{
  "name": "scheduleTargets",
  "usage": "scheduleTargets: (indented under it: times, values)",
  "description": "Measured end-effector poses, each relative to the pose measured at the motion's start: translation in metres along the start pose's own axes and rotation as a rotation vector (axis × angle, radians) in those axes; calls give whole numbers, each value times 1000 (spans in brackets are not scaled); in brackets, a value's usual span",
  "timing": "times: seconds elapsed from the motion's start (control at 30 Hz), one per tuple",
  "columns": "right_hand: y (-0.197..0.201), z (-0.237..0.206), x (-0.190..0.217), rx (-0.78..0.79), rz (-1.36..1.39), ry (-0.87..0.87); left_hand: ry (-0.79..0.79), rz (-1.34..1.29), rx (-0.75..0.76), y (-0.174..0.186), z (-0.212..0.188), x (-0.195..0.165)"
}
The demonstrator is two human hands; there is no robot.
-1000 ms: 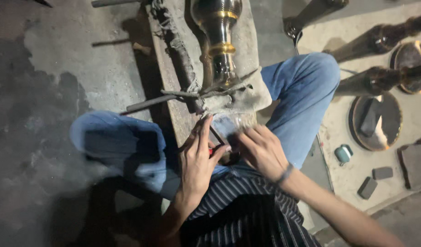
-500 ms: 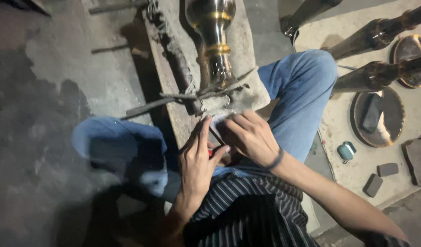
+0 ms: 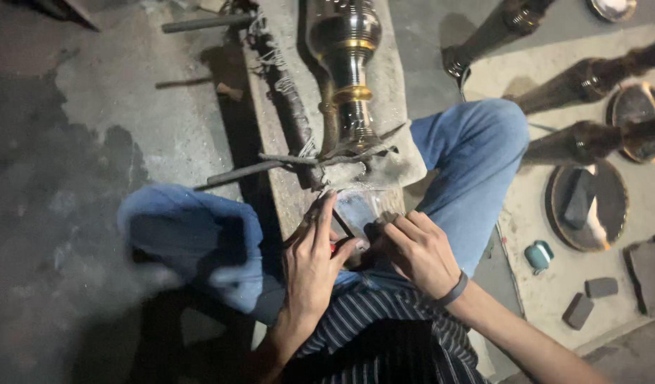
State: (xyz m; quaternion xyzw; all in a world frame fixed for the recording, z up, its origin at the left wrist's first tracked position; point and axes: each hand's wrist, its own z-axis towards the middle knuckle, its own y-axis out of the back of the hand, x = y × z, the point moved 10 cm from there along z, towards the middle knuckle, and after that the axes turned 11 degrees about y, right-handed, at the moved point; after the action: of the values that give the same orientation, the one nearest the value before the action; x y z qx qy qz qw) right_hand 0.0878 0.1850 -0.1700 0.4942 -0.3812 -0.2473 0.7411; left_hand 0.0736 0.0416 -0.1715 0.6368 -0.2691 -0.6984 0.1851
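Polished brass, banded gold and dark, makes up the turned metal stand (image 3: 345,64) that lies lengthwise on a long grey block (image 3: 402,92), and everything else can be placed from it. Its near end is pinned under crossed iron rods (image 3: 292,162) that stick out to the left of it. Just below that end, against the person's lap, sits a small flat metal sheet (image 3: 356,210), dull silver and catching some light.

The left hand (image 3: 313,259) lies over the left edge of the sheet with fingers stretched flat along it, thumb tucked toward a small red thing I cannot make out. Its grip is released: pressing, not closing. The right hand (image 3: 420,252) is at the sheet's right edge with knuckles curled; whether those fingers pinch the sheet or a small tool is hidden, so I cannot tell its grip.

Right of the stand, beyond the blue-jeaned knee (image 3: 484,142), more dark turned pieces (image 3: 590,139) lie on a pale mat, with a round tray (image 3: 587,206), a small teal case (image 3: 539,254) and grey blocks (image 3: 587,299).

The step in hand looks like steadying and lining up the sheet at the stand's foot. The next move would seem to call for the flat hand to hold firm while the curled one does the fine work, without nudging the rods that keep the stand from rolling.
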Motion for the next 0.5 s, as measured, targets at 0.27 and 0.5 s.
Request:
scheduleTargets:
  times: [0.27, 0.5]
  values:
    - [6, 4, 5, -36, -2, 22, 107, 30, 83, -10, 1, 8]
    - [6, 6, 6, -20, 29, 27, 29, -17, 17, -2, 0, -1]
